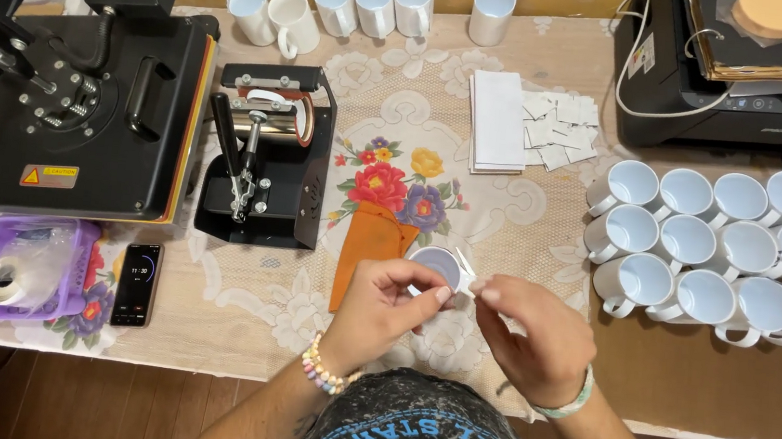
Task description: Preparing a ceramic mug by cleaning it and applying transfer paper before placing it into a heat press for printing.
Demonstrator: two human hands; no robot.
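Lace-clothed table (526,224) (perhaps wood floor (101,402))

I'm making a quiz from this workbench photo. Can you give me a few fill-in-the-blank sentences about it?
1. The left hand and right hand hold a white ____ between them.
2. The phone lies right of a ____ basket.
3. The mug press stands to the ____ of the flat heat press.

Missing words: mug; purple; right.

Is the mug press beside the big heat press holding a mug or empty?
Empty: the mug press shows a bare curved heater band with no mug inside.
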